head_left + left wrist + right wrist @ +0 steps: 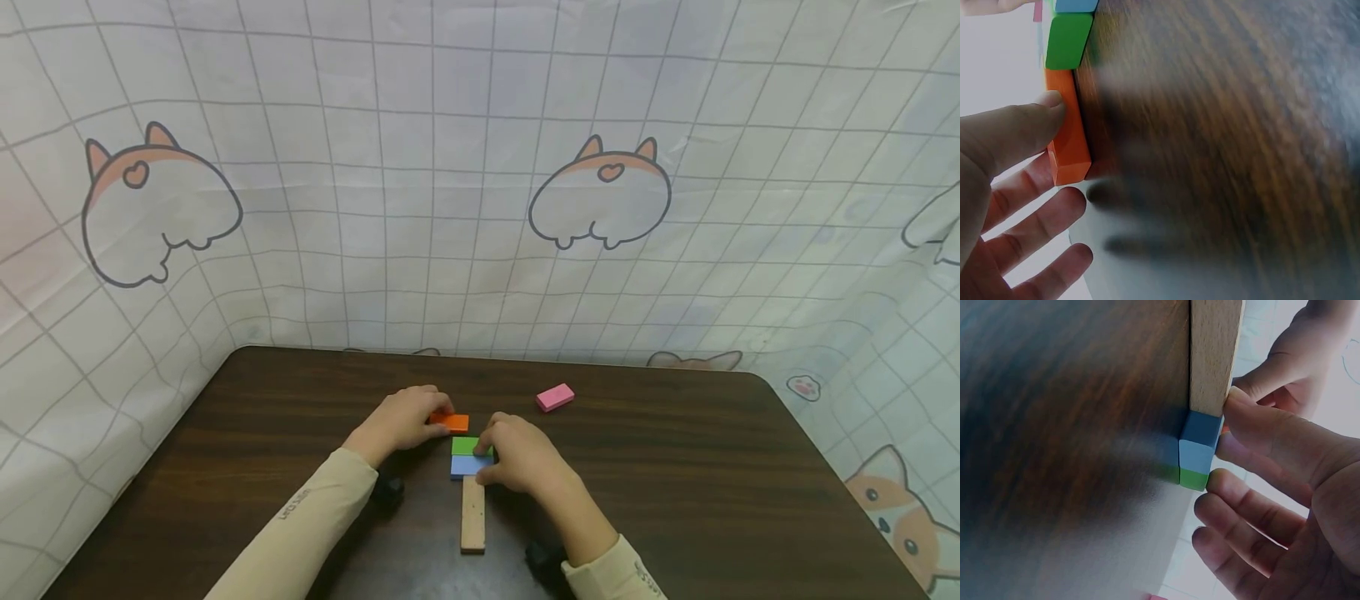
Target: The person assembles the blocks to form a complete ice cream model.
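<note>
On the dark table lie an orange block (457,424), a green block (463,446), a blue block (466,467) and a long plain wooden block (472,518), lined up from far to near. My left hand (402,421) pinches the orange block with thumb and index finger, while its other fingers spread apart in the left wrist view. My right hand (521,454) has thumb and index finger on the blue block (1197,456), the thumb at its near edge beside the wooden block (1213,356). Green and blue touch side by side.
A pink block (555,397) lies farther back, right of the row. Behind the dark wooden table (675,483) hangs a white gridded cloth (450,208) with cartoon corgis, which also runs along both sides.
</note>
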`<state>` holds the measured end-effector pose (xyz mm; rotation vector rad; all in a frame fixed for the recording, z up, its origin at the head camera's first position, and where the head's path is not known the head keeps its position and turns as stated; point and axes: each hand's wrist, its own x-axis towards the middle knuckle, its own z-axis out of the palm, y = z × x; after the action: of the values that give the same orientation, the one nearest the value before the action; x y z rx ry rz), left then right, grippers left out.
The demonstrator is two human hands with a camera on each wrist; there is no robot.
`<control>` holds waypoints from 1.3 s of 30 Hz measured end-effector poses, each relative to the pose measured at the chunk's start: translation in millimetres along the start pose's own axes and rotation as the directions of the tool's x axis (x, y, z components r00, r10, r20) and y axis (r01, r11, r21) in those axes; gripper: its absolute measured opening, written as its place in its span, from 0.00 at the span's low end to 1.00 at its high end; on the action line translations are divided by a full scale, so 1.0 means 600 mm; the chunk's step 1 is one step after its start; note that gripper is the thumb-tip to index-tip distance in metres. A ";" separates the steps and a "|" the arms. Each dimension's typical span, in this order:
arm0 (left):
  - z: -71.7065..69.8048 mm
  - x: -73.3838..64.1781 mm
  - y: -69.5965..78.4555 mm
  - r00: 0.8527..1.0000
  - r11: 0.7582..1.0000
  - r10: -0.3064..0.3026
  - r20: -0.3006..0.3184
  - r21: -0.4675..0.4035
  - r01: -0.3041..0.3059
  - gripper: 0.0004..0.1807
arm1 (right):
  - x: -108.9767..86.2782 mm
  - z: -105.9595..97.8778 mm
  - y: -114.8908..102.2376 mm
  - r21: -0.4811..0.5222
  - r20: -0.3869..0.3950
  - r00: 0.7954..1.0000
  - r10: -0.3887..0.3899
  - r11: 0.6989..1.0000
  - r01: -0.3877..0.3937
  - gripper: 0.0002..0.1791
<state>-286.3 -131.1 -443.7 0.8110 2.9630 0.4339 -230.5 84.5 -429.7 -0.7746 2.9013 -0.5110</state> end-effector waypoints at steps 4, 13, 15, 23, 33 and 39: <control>0.001 0.000 0.005 1.000 1.000 0.006 0.003 0.000 -0.006 0.12 | 0.000 0.000 0.000 0.010 0.000 1.000 0.008 1.000 -0.008 0.17; -0.002 0.001 0.016 1.000 0.999 0.022 0.021 0.024 -0.022 0.11 | 0.000 0.000 0.003 -0.003 -0.017 1.000 -0.008 1.000 0.008 0.17; -0.001 0.002 0.017 0.999 1.000 0.023 0.022 0.017 -0.024 0.10 | 0.000 0.000 0.003 -0.003 -0.017 1.000 -0.009 1.000 0.009 0.17; 0.003 0.003 0.022 0.999 0.999 0.044 0.020 -0.013 -0.044 0.09 | -0.001 0.000 0.003 -0.002 -0.020 1.000 -0.010 1.000 0.010 0.17; 0.005 0.002 0.034 0.998 0.998 0.067 0.003 -0.003 -0.067 0.09 | -0.003 -0.001 0.001 0.005 -0.022 1.000 -0.008 1.000 0.009 0.17; 0.009 0.001 0.036 0.997 0.997 0.074 0.004 0.001 -0.074 0.09 | -0.002 0.000 0.003 -0.002 -0.019 1.000 -0.023 1.000 0.023 0.17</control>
<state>-275.8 -111.7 -442.6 0.9233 2.9369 0.4334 -230.2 86.3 -430.5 -0.8083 2.9137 -0.5211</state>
